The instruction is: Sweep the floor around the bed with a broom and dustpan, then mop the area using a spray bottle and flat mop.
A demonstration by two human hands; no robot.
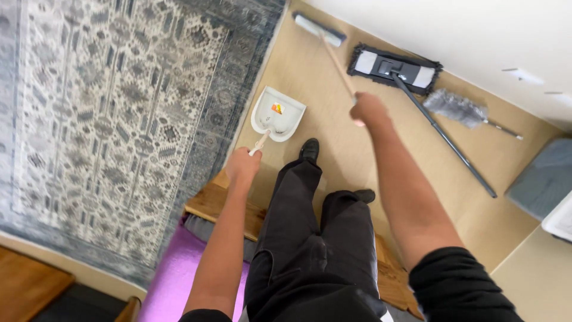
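My left hand [242,167] grips the light wooden handle of a white dustpan [277,113] that rests on the tan floor by the rug's edge. A small orange and yellow scrap lies inside the pan. My right hand [369,109] is closed round the wooden pole of a broom whose pale head [319,28] lies on the floor near the wall, beyond the dustpan. My legs in black trousers and black shoes [309,149] stand between the two arms.
A large patterned grey rug [113,119] covers the left. A flat mop [395,68] with a dark pole and a grey duster [456,107] lie on the floor by the white wall. A grey cushion [545,176] sits at right. Wooden furniture and purple fabric [179,268] are below me.
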